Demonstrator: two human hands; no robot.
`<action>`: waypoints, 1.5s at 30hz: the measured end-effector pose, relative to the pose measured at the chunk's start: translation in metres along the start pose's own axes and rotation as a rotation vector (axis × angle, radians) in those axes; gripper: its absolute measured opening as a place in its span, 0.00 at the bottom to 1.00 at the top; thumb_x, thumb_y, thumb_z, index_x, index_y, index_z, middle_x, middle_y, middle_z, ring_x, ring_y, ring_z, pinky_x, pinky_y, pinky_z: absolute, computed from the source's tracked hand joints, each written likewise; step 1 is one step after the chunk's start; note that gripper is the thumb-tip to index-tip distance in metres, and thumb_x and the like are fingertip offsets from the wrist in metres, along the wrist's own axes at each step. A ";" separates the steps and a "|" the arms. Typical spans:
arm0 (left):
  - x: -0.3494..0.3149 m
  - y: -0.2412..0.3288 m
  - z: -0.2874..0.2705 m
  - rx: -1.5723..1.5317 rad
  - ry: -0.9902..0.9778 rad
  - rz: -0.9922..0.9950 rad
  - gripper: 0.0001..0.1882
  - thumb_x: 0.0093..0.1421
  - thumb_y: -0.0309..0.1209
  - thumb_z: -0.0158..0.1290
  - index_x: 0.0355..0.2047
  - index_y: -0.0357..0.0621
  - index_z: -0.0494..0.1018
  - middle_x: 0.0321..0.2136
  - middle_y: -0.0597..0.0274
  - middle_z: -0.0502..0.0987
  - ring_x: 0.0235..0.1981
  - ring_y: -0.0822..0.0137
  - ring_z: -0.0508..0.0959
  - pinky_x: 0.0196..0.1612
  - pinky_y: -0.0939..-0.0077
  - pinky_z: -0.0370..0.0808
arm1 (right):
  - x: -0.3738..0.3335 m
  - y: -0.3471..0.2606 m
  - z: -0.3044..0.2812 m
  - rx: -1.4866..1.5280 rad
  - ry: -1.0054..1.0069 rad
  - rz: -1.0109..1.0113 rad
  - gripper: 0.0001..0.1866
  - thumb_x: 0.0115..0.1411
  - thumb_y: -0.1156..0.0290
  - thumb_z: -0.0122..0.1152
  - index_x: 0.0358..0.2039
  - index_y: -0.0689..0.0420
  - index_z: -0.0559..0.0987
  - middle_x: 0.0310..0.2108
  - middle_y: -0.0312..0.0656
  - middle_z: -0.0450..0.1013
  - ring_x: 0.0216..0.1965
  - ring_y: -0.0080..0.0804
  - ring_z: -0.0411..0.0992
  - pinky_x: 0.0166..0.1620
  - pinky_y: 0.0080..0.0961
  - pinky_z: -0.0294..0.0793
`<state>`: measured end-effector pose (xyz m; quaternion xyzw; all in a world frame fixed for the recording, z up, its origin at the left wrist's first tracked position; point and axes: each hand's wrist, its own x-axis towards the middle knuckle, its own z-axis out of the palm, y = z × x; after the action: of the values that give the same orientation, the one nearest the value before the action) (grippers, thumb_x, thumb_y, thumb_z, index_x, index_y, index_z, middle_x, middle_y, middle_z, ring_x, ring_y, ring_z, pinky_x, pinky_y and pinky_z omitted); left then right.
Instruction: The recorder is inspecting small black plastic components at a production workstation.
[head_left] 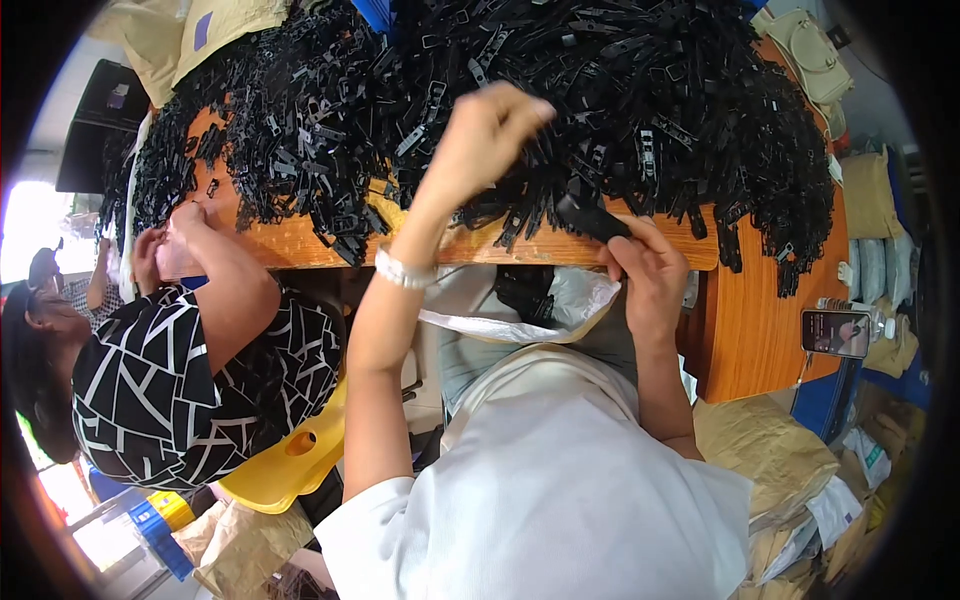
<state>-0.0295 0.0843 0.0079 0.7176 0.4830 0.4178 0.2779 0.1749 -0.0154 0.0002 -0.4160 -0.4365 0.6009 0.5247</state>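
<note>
Where the white bag (pixel 490 326) gapes, black parts (pixel 526 290) lie inside.

Black elongated piece (pixel 590 217), held tilted, near right
Loose black parts (pixel 680 110), some glinting, heaped across the far side.

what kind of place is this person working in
Probably a small workshop: a heap of small black parts covers much of the wooden table, a co-worker sits alongside, and brown sacks lie nearby.
</note>
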 end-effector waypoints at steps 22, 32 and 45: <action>0.076 -0.048 -0.025 0.302 0.170 -0.176 0.09 0.49 0.18 0.46 0.30 0.35 0.74 0.25 0.56 0.77 0.28 0.69 0.77 0.35 0.80 0.72 | -0.003 0.004 -0.054 -0.123 0.094 0.224 0.13 0.52 0.77 0.54 0.38 0.67 0.73 0.20 0.40 0.70 0.19 0.18 0.63 0.23 0.12 0.61; 0.079 -0.039 -0.018 0.692 -0.006 0.135 0.09 0.45 0.20 0.49 0.28 0.40 0.74 0.26 0.56 0.72 0.26 0.57 0.75 0.30 0.69 0.72 | -0.005 0.014 -0.041 -0.161 0.024 0.255 0.13 0.52 0.77 0.55 0.39 0.66 0.72 0.20 0.39 0.71 0.18 0.17 0.62 0.23 0.12 0.61; 0.069 -0.053 -0.044 0.633 0.049 0.172 0.05 0.46 0.25 0.53 0.26 0.42 0.74 0.23 0.58 0.70 0.23 0.58 0.73 0.27 0.70 0.69 | -0.003 0.013 -0.034 -0.157 0.029 0.302 0.13 0.51 0.76 0.54 0.38 0.67 0.72 0.20 0.39 0.71 0.19 0.16 0.63 0.23 0.12 0.61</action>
<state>-0.0798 0.1677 0.0102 0.7962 0.5331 0.2860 -0.0067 0.2046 -0.0160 -0.0217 -0.5253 -0.4072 0.6307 0.4006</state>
